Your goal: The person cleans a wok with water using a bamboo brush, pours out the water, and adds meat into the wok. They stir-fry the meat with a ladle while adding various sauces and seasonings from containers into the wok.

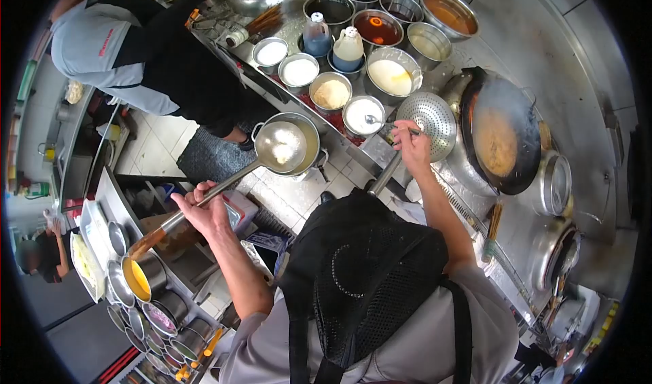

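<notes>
My left hand (206, 212) is wrapped round the handle of a long ladle (224, 188), whose wooden end points to the lower left. The ladle's bowl, with pale contents, is over a metal pot (314, 134). My right hand (411, 145) pinches the handle of a small spoon (371, 119), which dips into a bowl of white powder (364, 107). Just beyond that hand lies a perforated skimmer (435, 122), its handle running down to the left. At the right, a dark wok (526, 139) holds brownish food under steam.
Sauce pots (380, 27) and two bottles (348, 50) crowd the back counter. Another person (170, 51) stands at the upper left; a further person (49, 255) is at the far left. Metal containers (163, 313) line the lower-left counter. A bamboo brush (492, 231) lies below the wok.
</notes>
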### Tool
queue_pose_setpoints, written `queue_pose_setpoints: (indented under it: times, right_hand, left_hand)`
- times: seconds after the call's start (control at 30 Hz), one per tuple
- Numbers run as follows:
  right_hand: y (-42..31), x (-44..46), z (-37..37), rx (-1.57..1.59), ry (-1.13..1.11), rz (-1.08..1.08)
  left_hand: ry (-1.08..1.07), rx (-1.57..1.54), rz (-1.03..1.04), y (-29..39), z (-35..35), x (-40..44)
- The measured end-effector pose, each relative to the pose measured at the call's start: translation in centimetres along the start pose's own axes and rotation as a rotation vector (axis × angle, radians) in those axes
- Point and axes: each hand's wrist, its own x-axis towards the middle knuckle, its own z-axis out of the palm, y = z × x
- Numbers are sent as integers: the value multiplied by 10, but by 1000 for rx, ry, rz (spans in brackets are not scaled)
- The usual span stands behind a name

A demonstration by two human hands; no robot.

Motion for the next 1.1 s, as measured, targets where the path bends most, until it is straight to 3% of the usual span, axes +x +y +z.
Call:
queue_pose_setpoints:
  times: [0.2, 0.57, 0.8, 0.97, 1.0, 1.1]
  right_hand:
    - [10, -3, -7, 226, 58, 53]
    - [15, -3, -5, 199, 44, 75]
    - [-27, -11, -25, 418, 29, 106]
    - [-28, 4, -10, 294, 52, 28]
    - [-27, 9, -6, 304, 30, 13]
    - [-17, 40, 34, 143, -63, -68]
  left_hand:
    - [-40, 13, -59, -15, 15, 0]
    - [-89, 10, -157, -55, 49, -12]
    - [-90, -16, -172, -70, 61, -19]
    - [-31, -11, -177, -91, 70, -22]
    - [-118, -51, -205, -90, 59, -17]
    - [-82, -27, -155, -77, 62, -28]
